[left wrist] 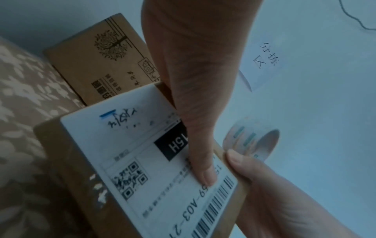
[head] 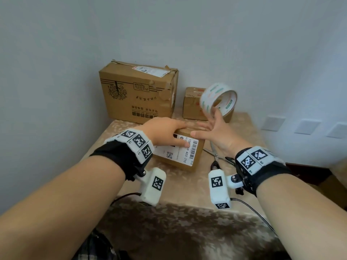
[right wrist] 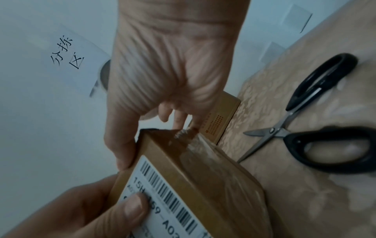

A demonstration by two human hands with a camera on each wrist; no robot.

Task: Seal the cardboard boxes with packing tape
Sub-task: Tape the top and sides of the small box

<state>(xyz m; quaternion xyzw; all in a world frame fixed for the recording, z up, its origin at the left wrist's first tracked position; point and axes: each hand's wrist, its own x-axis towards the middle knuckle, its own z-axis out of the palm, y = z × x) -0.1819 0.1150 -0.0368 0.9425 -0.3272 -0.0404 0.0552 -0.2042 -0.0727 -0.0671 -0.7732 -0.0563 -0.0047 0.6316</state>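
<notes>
table (head: 187, 186) | on it: three cardboard boxes (head: 138, 94), scissors (head: 216, 156)

Black-handled scissors (head: 217, 156) lie open on my floral tablecloth (head: 187, 188), at the right. A handwritten paper sign (right wrist: 67, 53) hangs on the far wall (head: 169, 30).
</notes>
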